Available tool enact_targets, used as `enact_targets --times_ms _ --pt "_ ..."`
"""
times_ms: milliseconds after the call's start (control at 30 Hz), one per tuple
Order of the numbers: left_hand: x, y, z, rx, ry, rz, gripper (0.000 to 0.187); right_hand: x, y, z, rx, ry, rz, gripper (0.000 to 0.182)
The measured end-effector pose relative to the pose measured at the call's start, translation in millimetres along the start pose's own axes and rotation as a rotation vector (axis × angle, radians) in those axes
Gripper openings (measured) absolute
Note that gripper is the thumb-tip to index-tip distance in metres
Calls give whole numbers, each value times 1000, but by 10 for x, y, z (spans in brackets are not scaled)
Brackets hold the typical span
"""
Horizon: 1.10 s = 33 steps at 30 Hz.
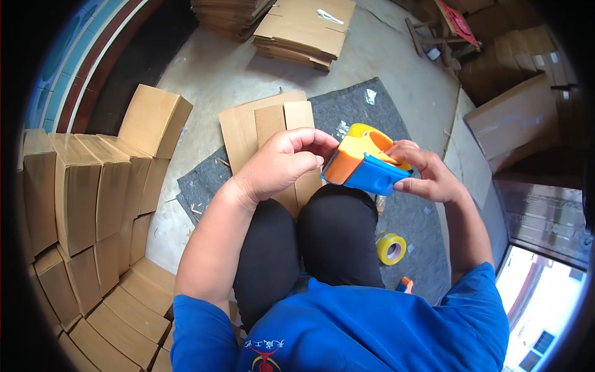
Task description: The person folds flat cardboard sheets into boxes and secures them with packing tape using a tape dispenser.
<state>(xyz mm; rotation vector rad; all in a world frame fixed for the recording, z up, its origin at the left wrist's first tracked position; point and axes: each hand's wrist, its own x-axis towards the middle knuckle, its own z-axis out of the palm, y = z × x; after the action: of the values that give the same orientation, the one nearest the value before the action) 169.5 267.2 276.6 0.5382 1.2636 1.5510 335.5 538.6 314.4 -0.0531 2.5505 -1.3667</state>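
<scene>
An orange and blue tape dispenser (365, 162) with a yellow roll of tape (365, 130) in it is held above my knees. My right hand (427, 170) grips its right end, with the thumb low on the blue side and the fingers over the top. Against the dispenser's left front edge are the bent fingers and thumb of my left hand (282, 158), drawn together in a pinch. Whatever lies between those fingertips is too small to make out. Below, a flat folded carton (238, 127) lies on the floor in front of my knees, partly hidden by my left hand.
Another yellow tape roll (392, 248) rests on the grey mat (387, 111), near an orange object (405, 284). Stacked boxes (77, 192) line the left side. Flattened cartons (304, 31) are piled at the back, and more cardboard (514, 118) leans at the right.
</scene>
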Motion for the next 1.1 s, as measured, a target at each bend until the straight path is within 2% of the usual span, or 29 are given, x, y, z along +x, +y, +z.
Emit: enact_targets --times_ms 67,133,200,300,333,433,500,567,667,933,1033,1100 --pt "-13 -68 -55 -245 -51 -27 28 42 -67 -61 145 -7 84 51" --pt "-22 -99 -73 -351 -32 -46 25 86 -50 -25 211 24 105 52" --pt "-15 -120 -68 -480 36 -71 19 162 -77 22 325 38 112 43" --pt "-6 -229 -78 -422 172 -107 19 332 -187 131 250 106 169 43" --pt "-7 -289 -113 -420 178 -110 19 387 -173 151 209 94 179 47" --pt "-39 -445 -268 -351 361 -103 15 625 -192 170 176 32 240 48" --pt "-139 -476 -471 -367 432 -86 13 743 -169 24 139 -31 288 49" --pt "-174 -629 -797 -424 524 -49 11 871 -95 -140 27 -30 264 55" --pt "-136 -758 -1174 -493 642 -64 8 1116 51 -272 -97 -35 316 54" --pt "265 -1072 -1469 -516 768 -125 18 1560 240 -240 -92 -45 376 52" --pt "392 -1331 -1371 -565 792 -89 17 1627 381 -209 -60 -90 406 51" --pt "472 -1406 -1260 -444 880 -65 18 1629 492 -184 -34 -75 384 47"
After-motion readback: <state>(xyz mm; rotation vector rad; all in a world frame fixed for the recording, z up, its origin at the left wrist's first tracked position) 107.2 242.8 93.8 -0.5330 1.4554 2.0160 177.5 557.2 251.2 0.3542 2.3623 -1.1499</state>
